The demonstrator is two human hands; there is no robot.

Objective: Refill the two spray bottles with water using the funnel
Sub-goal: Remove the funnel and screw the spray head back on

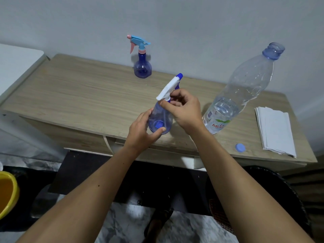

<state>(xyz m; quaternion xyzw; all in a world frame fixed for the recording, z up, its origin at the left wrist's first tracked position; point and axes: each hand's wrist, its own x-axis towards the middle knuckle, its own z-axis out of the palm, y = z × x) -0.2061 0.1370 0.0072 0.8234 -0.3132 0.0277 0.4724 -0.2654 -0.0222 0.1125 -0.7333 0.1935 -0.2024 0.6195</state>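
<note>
A blue spray bottle (161, 118) with a white trigger head stands near the table's front edge. My left hand (142, 132) wraps around its lower body. My right hand (184, 109) pinches the collar under the white head. A second blue spray bottle (142, 67) with a light-blue and pink head stands alone at the back of the table, against the wall. To the right, a large clear water bottle (242, 92) stands uncapped, holding water in its lower part. Its blue cap (240, 147) lies by the front edge. No funnel is in view.
A stack of white paper napkins (275, 128) lies at the table's right end. The wooden table (78, 95) has bare surface on its left half. A yellow bucket (7, 192) sits on the floor at the lower left, and a dark woven basket (273, 199) at the lower right.
</note>
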